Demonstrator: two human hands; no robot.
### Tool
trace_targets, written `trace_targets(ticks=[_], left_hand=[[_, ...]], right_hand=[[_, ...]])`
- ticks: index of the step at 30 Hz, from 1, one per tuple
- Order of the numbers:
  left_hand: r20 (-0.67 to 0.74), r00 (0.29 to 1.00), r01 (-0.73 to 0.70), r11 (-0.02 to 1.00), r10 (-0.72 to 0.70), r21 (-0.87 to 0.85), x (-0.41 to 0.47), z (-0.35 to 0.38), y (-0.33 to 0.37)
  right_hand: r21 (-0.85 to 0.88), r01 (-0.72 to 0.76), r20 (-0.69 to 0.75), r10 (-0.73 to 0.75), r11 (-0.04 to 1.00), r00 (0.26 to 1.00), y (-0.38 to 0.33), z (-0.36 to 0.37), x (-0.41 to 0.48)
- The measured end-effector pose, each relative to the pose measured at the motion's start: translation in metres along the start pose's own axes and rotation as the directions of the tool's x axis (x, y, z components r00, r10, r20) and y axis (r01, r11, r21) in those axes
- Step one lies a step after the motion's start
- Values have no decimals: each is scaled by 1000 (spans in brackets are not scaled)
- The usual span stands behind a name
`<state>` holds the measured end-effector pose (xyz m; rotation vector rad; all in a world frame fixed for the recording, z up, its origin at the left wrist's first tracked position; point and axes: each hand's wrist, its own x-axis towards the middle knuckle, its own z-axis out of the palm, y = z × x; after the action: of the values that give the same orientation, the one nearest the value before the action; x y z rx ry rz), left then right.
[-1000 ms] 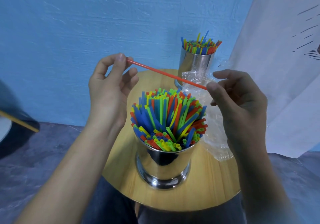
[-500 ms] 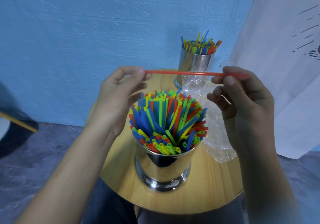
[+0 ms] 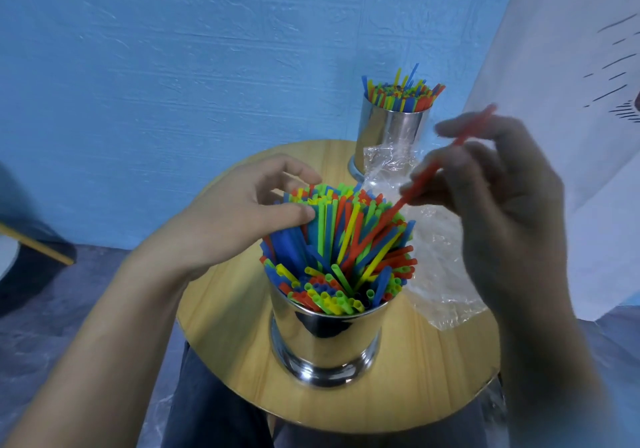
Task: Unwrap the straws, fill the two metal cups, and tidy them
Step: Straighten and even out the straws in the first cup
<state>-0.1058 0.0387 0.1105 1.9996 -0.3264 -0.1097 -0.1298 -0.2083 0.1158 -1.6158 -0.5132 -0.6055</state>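
Bare hands (image 3: 239,229) and forearms (image 3: 114,337), dark slate trousers (image 3: 214,399).

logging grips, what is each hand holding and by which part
The right hand pinches the red straw along its upper half. The left hand holds nothing; it touches the straws in the near cup.

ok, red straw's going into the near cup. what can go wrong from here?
1. The near cup is crammed. The red straw, held tilted by the right hand, may jam against the packed straws and bend instead of sliding down.
2. The left hand presses the side of the packed straws. A harder push could tip the cup or spill straws onto the table.
3. The plastic wrap lies just under the right hand and could get dragged along.
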Motion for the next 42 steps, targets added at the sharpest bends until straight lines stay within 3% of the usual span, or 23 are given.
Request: trace_targets(ticks=[7, 14, 17, 32, 42], left_hand=[[-27, 997, -66, 988, 71, 142, 5, 0, 6], [20, 999, -47, 976, 44, 212, 8, 1, 12], [42, 999, -26, 973, 17, 230, 8, 0, 13], [31, 1000, -6, 987, 1, 161, 10, 2, 19], [84, 995, -65, 980, 50, 187, 18, 1, 24]], right_hand=[[-252, -62, 159, 104, 966, 982, 0, 12, -9], [-472, 18, 266, 122, 882, 956, 2, 11, -9], [-457, -31, 277, 176, 889, 945, 2, 10, -10], [-477, 12, 289, 143, 879, 947, 1, 9, -11], [-476, 0, 288, 155, 880, 945, 0, 4, -14]])
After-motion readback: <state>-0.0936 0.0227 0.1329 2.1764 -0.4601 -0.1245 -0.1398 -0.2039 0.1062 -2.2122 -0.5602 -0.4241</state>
